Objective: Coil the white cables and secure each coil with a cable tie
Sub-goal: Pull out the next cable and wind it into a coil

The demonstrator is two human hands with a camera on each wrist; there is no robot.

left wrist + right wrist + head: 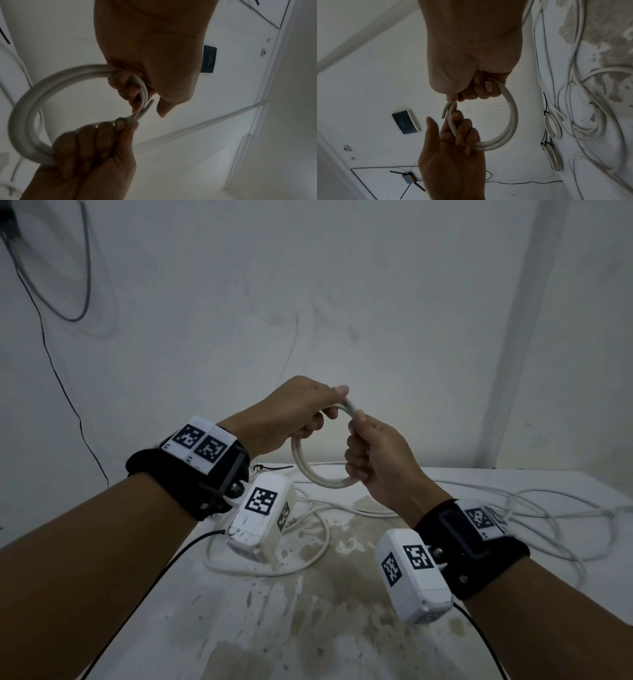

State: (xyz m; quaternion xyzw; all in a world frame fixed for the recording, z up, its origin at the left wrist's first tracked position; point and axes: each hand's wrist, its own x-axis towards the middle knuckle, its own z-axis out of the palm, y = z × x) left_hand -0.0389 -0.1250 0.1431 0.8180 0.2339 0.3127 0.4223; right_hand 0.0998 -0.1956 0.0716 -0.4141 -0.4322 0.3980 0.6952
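A small coil of white cable hangs in the air above the table, held between both hands. My left hand grips the coil's upper left side, fingers curled round the strands. My right hand grips its right side in a fist. The coil shows two or three turns. A free cable end sticks out between the two hands. No tie is visible on this coil.
Loose white cables sprawl over the stained table, right and centre. A black cable tie lies at the far edge. Two tied coils rest on the table. A black wire runs down the wall.
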